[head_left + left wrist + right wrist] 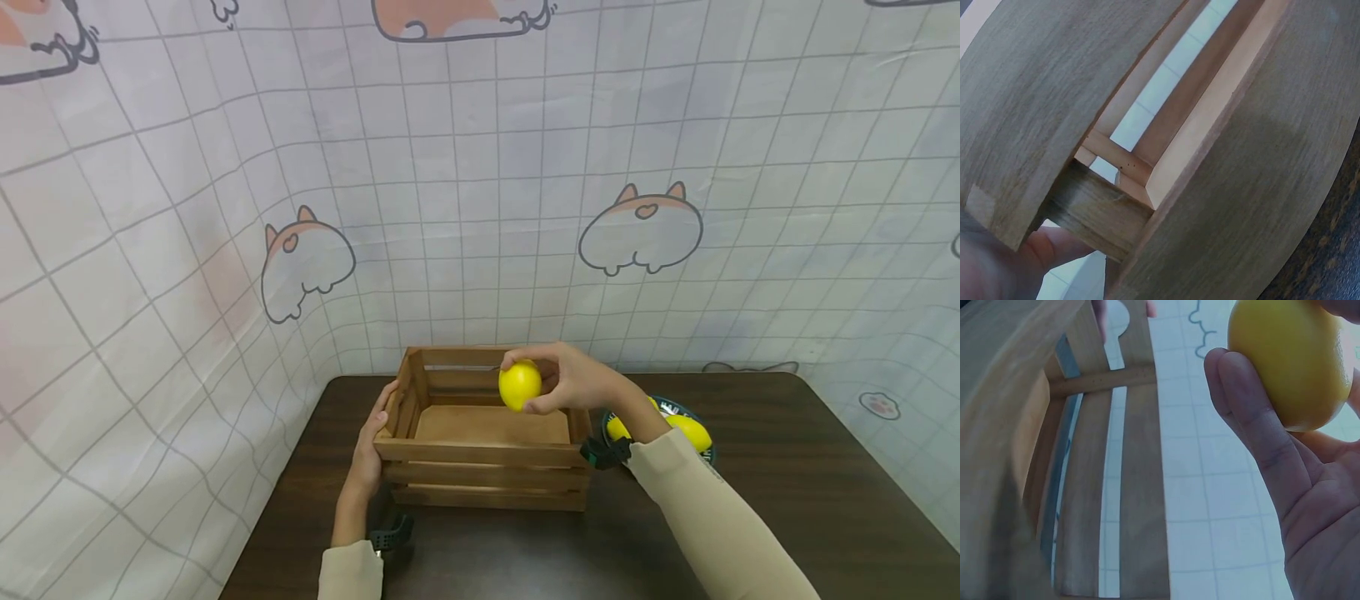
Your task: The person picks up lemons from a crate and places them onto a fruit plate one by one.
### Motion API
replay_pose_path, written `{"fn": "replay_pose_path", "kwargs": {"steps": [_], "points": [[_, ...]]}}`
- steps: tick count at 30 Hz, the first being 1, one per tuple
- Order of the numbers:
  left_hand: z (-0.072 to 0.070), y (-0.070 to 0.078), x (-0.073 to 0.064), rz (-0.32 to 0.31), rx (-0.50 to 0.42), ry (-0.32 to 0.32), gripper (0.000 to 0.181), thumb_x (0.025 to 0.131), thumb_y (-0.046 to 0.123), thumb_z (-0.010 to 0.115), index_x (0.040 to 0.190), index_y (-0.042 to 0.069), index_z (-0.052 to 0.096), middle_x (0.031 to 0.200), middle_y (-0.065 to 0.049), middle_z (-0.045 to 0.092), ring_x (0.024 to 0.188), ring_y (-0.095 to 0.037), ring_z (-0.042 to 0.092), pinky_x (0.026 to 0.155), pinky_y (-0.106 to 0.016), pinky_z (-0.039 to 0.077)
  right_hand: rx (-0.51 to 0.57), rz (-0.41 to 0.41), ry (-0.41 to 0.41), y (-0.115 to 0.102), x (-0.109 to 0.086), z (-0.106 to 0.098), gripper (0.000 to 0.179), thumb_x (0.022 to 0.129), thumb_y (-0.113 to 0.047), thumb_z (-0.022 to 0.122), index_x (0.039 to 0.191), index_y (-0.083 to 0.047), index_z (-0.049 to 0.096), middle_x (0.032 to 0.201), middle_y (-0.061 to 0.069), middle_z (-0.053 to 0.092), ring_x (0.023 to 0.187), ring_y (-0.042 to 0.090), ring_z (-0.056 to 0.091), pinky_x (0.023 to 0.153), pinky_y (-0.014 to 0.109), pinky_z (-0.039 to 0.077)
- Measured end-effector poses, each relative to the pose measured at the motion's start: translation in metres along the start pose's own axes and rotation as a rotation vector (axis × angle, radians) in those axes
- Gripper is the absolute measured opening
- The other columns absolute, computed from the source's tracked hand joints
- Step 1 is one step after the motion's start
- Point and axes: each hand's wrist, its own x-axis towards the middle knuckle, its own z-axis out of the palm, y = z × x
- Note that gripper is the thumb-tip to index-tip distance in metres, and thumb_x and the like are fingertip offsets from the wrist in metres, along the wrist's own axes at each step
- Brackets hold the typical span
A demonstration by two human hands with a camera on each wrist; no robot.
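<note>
Held between the fingers and thumb of my right hand (573, 379) is a yellow lemon (520, 385), raised above the wooden crate (487, 454). The right wrist view shows the lemon (1288, 362) close up, with fingers on its side and part of the grip cut off by the frame edge. My left hand (369, 442) grips the crate's left side near its top edge. In the left wrist view, part of that hand (997, 265) shows beside the slats (1072, 106), with a digit reaching behind the wood. The crate's visible floor is bare.
A dark patterned bowl (712, 454) with several yellow lemons (690, 432) stands right of the crate, partly hidden by my right forearm. Everything sits on a dark brown table (795, 483). A white gridded cloth (480, 167) with cartoon animals hangs behind and at the sides.
</note>
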Motion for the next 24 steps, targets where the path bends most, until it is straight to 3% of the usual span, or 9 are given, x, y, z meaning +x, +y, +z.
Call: {"fn": "replay_pose_path", "kwargs": {"steps": [9, 24], "points": [[0.000, 0.001, 0.000, 0.001, -0.004, -0.001, 0.056, 0.109, 0.027, 0.021, 0.164, 0.020, 0.023, 0.172, -0.006, 0.013, 0.156, -0.038, 0.012, 0.120, -0.067, 0.009, -0.003, -0.042, 0.071, 0.010, -0.016, 0.001, 0.049, 0.084, -0.004, 0.078, 0.130, -0.010, 0.061, 0.125, 0.014, 0.060, 0.094, 0.028, 0.064, 0.081, 0.036, 0.061], [0.002, 0.003, -0.001, -0.003, 0.001, 0.007, 0.055, 0.109, 0.027, 0.021, 0.164, 0.022, 0.023, 0.172, -0.004, 0.014, 0.156, -0.037, 0.013, 0.120, -0.067, 0.010, -0.021, -0.009, 0.181, 0.010, -0.044, 0.006, 0.053, 0.084, -0.006, 0.079, 0.133, -0.013, 0.060, 0.125, 0.015, 0.058, 0.092, 0.028, 0.066, 0.080, 0.035, 0.061]]}}
